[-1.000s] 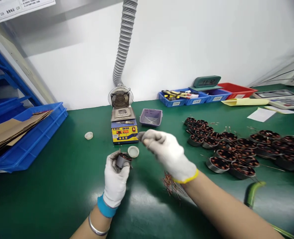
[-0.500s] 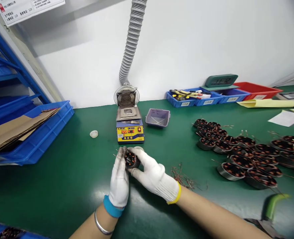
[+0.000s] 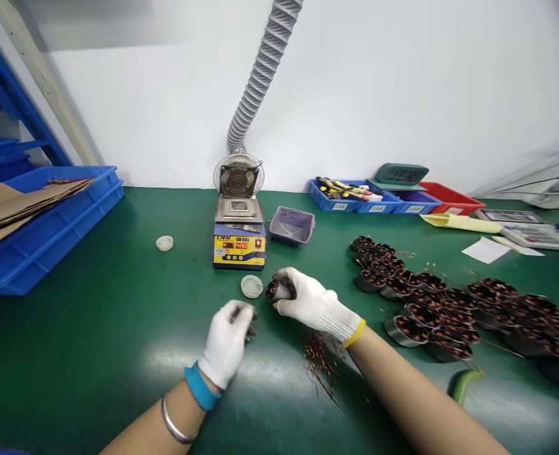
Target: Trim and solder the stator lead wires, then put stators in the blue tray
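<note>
left hand (image 3: 227,341): curled, seemingly empty | right hand (image 3: 314,304): fingers clasped, gripping

Stator pile (image 3: 473,309) cut off rightward

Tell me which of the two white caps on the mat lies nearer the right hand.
The cap in front of the solder pot, just left of the right hand. The other cap sits far left.
</note>
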The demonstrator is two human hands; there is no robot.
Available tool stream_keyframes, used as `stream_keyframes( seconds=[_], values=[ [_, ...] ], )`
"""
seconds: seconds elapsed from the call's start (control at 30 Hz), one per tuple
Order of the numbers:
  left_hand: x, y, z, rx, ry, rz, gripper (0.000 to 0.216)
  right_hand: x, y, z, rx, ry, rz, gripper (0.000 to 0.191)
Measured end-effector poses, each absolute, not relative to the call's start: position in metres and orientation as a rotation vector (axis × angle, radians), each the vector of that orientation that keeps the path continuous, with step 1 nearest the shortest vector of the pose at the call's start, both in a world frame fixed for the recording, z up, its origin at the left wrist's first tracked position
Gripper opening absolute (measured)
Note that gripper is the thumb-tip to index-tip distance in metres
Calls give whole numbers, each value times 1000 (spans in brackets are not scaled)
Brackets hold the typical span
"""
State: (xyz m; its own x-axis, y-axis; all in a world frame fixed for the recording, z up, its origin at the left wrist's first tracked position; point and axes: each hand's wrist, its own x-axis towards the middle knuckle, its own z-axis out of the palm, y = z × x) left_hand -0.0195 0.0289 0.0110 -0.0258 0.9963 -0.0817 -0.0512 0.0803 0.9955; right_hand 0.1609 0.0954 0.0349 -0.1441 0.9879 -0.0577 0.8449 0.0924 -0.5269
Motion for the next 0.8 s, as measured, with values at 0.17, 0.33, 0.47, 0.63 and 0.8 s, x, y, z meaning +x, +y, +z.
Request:
stream_keyframes(
  seconds=[0.17,0.33,0.47,0.63,0.8],
  values=[
    [-2,18,0,1520,1322,917,21,147,98,43,-1919,-2014,686,44],
    [-3,18,-3,1501,1307,872,29,148,99,39,-1876,-1978,691,46],
    [-3,17,0,1576,1323,838,33,150,99,28,-1671,-1933,307,49],
    [-1,13,4,1665,1334,785,33,146,101,18,-1490,-2306,-330,42],
    [-1,12,4,1741,1327,742,33,132,99,16,-1510,-2439,-513,30]
  ],
)
